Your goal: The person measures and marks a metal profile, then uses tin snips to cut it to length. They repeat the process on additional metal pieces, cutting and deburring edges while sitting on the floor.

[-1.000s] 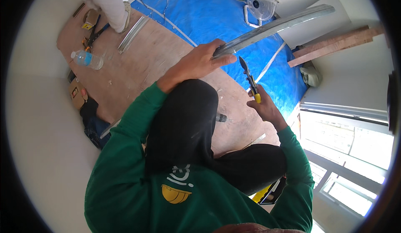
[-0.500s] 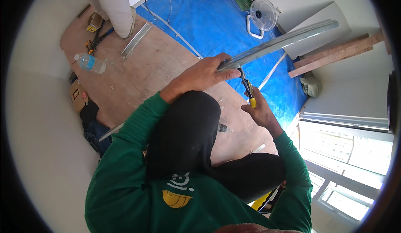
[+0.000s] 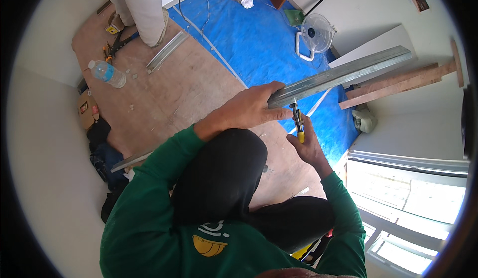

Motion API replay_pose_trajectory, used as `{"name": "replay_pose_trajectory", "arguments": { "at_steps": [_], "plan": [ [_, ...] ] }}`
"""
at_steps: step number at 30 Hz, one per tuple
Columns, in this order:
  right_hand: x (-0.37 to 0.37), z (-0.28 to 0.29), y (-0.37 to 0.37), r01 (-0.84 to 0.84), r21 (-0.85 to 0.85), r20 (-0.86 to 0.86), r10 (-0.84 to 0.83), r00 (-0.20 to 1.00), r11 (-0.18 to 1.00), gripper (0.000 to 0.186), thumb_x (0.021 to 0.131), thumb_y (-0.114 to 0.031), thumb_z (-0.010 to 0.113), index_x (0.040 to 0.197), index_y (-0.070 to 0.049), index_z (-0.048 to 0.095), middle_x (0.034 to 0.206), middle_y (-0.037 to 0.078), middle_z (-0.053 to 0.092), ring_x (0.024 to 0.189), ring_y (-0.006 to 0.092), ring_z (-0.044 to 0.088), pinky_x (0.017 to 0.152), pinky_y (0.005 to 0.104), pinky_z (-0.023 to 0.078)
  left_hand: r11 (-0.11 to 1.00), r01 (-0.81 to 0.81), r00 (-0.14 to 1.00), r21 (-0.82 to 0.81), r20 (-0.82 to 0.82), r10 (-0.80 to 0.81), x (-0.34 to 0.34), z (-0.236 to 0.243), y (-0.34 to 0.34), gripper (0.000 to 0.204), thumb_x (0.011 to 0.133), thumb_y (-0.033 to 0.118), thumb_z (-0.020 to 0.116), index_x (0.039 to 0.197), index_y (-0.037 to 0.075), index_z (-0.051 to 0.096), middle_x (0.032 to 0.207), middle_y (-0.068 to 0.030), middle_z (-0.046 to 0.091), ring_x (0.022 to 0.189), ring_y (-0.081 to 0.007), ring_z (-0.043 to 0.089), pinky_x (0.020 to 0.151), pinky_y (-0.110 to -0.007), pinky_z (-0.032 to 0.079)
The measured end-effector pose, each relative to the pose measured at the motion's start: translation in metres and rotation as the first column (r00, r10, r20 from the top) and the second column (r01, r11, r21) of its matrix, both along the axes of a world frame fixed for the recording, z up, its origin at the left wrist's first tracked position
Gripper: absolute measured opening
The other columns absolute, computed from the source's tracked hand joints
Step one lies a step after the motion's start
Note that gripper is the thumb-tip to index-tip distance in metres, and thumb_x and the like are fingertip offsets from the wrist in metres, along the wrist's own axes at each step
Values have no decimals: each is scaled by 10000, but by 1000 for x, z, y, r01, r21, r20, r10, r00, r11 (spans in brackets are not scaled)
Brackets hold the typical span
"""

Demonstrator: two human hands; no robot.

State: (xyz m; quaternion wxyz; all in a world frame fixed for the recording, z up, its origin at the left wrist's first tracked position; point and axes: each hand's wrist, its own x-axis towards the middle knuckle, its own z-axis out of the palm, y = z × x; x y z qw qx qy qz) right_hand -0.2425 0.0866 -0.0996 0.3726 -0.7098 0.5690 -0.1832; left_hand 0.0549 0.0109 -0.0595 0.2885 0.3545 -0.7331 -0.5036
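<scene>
Pale walls and a bright window (image 3: pixel 408 188) enclose a floor covered partly by brown boarding (image 3: pixel 194 79), partly by a blue sheet (image 3: pixel 249 39). From the head view, a long metal channel (image 3: pixel 343 76) slants up and right, above the sheet and in front of some wooden planks (image 3: pixel 393 86). The left hand (image 3: pixel 249 108) pinches its near end, fingers over the top and thumb beneath. Just beside that thumb, the right hand (image 3: pixel 311 143) has its fingers wrapped around yellow-handled snips (image 3: pixel 298 118). Their tips are at the channel's lower edge; whether the blades bite the metal cannot be told.

With the bare left thumb so near the blades, a slip of the snips could nick it. Held at one end only, the long channel could twist or dip, and its edge could scrape the palm.
</scene>
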Motion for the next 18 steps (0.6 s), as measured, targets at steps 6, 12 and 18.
{"name": "replay_pose_trajectory", "arguments": {
  "at_steps": [6,12,18],
  "plan": [
    [5,-2,-11,-24,18,-17,24,1000,1000,783,943,-169,762,1587,40,368,1421,247,520,1330,420,566,1146,489,457,1000,3,999,-6,-39,-4,9,-7,-4,738,1002,548,766,1440,-19,591,1232,-262,719,1073,-404,722,969,-466,567],
    [11,13,-11,-35,119,-27,39,999,992,733,950,-179,759,1547,39,396,1416,283,530,1302,451,582,1119,509,468,999,6,1000,-39,-10,-6,13,-8,-3,697,1039,500,746,1456,-27,562,1239,-250,727,1116,-357,736,1006,-419,568],
    [12,18,-6,-14,0,-117,14,993,1000,716,959,-193,761,1528,41,397,1403,296,527,1300,461,578,1115,511,467,996,-23,998,-87,48,27,16,-6,-2,684,1054,469,733,1478,-31,538,1248,-270,725,1122,-380,743,1007,-441,573]
  ]
}}
